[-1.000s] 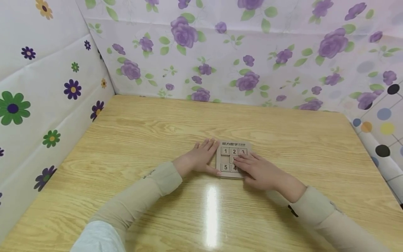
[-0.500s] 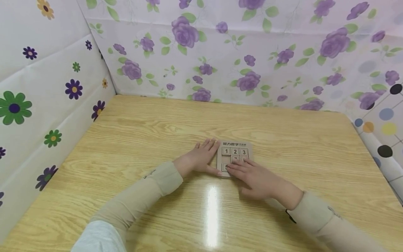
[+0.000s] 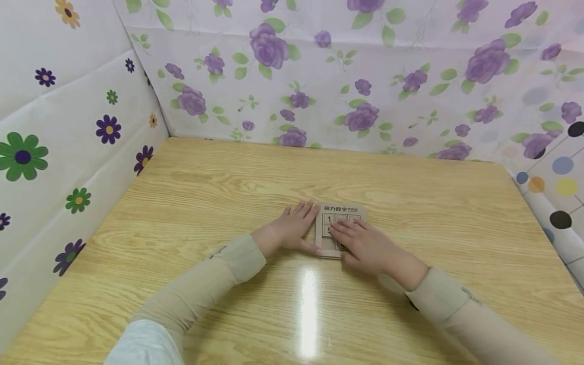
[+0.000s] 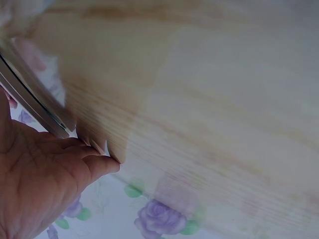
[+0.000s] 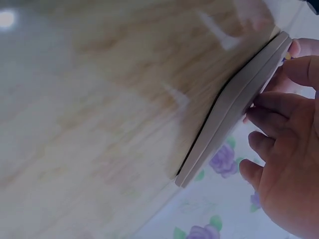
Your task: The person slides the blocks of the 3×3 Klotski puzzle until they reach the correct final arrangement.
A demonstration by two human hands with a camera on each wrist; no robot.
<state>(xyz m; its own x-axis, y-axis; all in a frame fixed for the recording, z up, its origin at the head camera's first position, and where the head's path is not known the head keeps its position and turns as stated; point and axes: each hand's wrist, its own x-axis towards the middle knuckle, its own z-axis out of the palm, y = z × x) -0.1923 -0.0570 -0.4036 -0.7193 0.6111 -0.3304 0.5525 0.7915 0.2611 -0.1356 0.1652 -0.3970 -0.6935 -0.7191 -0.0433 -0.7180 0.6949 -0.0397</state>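
A flat number sliding puzzle (image 3: 318, 238) lies on the table, its square tiles set in a frame with printing along the top. The 1 tile (image 3: 328, 219) sits at the upper left with the 5 tile (image 3: 327, 230) right below it; an open slot shows at the lower left. My left hand (image 3: 292, 228) rests against the puzzle's left side, fingers straight, thumb spread to the near left corner. Over the middle and right tiles lies my right hand (image 3: 367, 246), its extended fingertips on the tiles, hiding most of them. Both wrist views show the puzzle's edge (image 5: 234, 109) from the side.
The wood-grain table (image 3: 228, 172) spreads around the puzzle, with a bright light reflection near its front. Flowered cloth (image 3: 283, 76) hangs behind it, and patterned cloths close in the left and right sides.
The 5 tile has moved up from the bottom-left place to the middle-left place, leaving the slot below it. My right hand shifted over the tiles; my left hand stayed still.
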